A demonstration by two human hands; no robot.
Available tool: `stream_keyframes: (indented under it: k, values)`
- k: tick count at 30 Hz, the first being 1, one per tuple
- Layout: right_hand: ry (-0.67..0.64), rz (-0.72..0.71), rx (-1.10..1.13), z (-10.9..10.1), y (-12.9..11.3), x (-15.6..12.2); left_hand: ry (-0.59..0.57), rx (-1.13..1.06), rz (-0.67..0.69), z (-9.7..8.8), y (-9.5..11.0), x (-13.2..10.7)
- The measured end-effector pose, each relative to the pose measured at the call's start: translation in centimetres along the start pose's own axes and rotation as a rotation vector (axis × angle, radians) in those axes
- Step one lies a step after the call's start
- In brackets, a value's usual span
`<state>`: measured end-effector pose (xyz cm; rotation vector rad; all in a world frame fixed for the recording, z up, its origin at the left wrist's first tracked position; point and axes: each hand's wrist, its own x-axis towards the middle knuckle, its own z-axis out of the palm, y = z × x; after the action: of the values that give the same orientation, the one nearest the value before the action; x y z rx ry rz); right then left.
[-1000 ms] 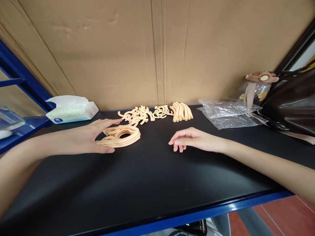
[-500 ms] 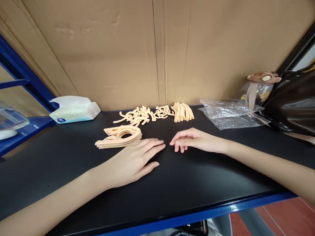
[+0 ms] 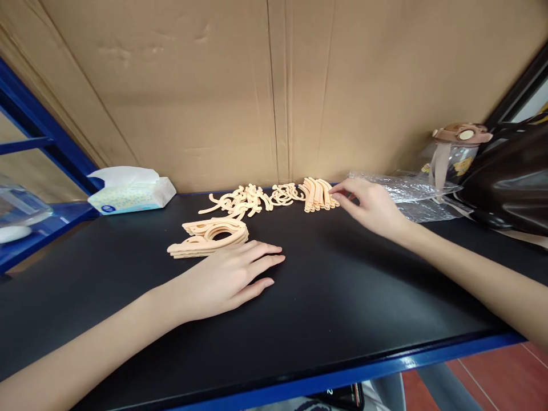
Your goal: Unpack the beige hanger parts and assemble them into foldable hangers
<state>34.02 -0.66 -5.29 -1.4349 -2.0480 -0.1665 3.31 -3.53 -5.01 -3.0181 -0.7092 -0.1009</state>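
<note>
My left hand [image 3: 235, 277] lies palm down on the black table, its fingers spread and holding nothing. Just behind it is a stack of flat cream-coloured plastic pieces [image 3: 201, 246] with a round opening, partly covered by the hand. My right hand [image 3: 370, 208] reaches to the right end of a bundle of curved cream-coloured plastic arms [image 3: 317, 194]. Its thumb and fingers are apart, with the tips at the nearest arm; whether they touch it is hard to see. Left of the bundle lies a loose heap of small hook-shaped cream pieces [image 3: 248, 198].
A tissue pack [image 3: 131, 194] stands at the back left beside a blue metal frame [image 3: 51, 137]. Clear plastic bags [image 3: 411, 191], a strapped drinking bottle [image 3: 458, 151] and a dark bag [image 3: 509, 182] occupy the right. Cardboard [image 3: 192, 97] walls off the back.
My right hand has moved back and to the right, from beside my left hand to the bundle of curved arms. My left hand has barely shifted.
</note>
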Motion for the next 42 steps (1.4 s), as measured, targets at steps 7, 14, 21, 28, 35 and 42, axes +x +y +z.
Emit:
stream_keyframes:
  k: [7, 14, 21, 28, 35, 42]
  values:
    - [-0.168, -0.032, -0.257, 1.2, 4.7, 0.7, 0.011, 0.000, 0.006, 0.0, 0.0, 0.0]
    - [-0.229, -0.047, -0.143, 2.5, 5.3, 0.5, 0.026, -0.025, -0.001, -0.1, 0.0, 0.0]
    - [-0.273, -0.026, -0.154, 2.4, 5.1, 0.4, 0.004, -0.018, -0.010, -0.1, 0.0, 0.1]
    - [-0.258, 0.013, -0.191, 2.2, 5.0, 0.4, 0.041, -0.039, 0.003, -0.2, 0.0, -0.1]
    - [-0.242, 0.002, -0.230, 2.2, 5.0, 0.4, 0.014, -0.010, -0.003, -0.1, 0.0, 0.0]
    - [-0.219, -0.033, -0.265, 2.3, 4.8, 0.4, -0.010, 0.001, -0.012, -0.1, 0.0, 0.0]
